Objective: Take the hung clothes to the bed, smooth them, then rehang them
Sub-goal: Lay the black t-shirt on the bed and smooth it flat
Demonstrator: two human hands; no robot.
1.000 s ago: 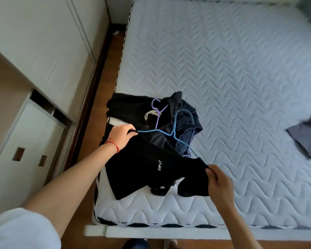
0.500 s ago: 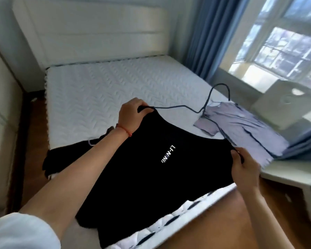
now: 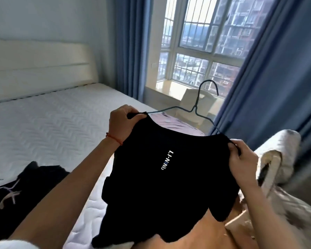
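A black T-shirt [image 3: 162, 191] with white lettering hangs on a thin dark wire hanger [image 3: 196, 107], held up in the air above the bed's corner. My left hand [image 3: 121, 123] grips the shirt's left shoulder together with the hanger's end. My right hand [image 3: 241, 155] pinches the right shoulder of the shirt. The hanger's hook points up toward the window. A second black garment [image 3: 25, 187] with pale drawstrings lies on the white mattress [image 3: 52, 126] at the lower left. A lilac garment [image 3: 174, 123] lies on the bed behind the shirt, mostly hidden.
A cream headboard [image 3: 39, 63] stands at the back left. Blue curtains [image 3: 269, 87] frame a barred window [image 3: 201, 40] with a sill. A pale cushioned chair [image 3: 276, 159] sits at the right, wooden floor [image 3: 214, 236] below it.
Both hands have lifted the black T-shirt on its hanger off the mattress and up into the air. My view has swung up and right, from the bed toward the window.
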